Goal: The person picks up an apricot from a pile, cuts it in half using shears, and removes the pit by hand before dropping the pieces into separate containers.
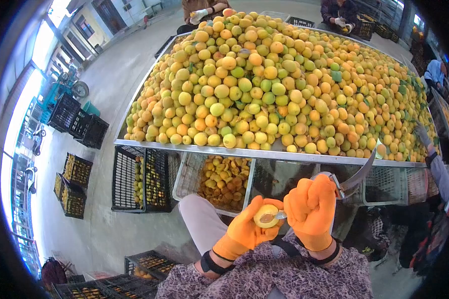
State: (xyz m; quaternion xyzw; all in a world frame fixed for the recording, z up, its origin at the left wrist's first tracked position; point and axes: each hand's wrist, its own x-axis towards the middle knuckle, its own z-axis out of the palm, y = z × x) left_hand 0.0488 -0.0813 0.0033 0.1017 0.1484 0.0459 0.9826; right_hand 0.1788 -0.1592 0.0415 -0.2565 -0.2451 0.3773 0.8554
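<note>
Both my hands wear orange gloves and meet above my lap. My left hand (247, 226) has its fingers wrapped round an apricot (262, 223), its pale yellow cut face and brown centre turned up. My right hand (312, 209) is a closed fist beside it. From the fist a small metal tool (281, 215) sticks out toward the left, its tip right at the apricot's edge; its handle is hidden in the glove. Just beyond the right fist, a curved metal strip (356, 182) rises in front of the table edge.
A metal-rimmed table (284, 155) heaped with apricots (264, 84) stands ahead. Below it, a pale crate (187, 174) holds cut apricots (224, 182), beside a black crate (127, 179). More crates (77, 169) stand left. Other people (339, 17) sit around the table; one gloved hand (423, 134) reaches in.
</note>
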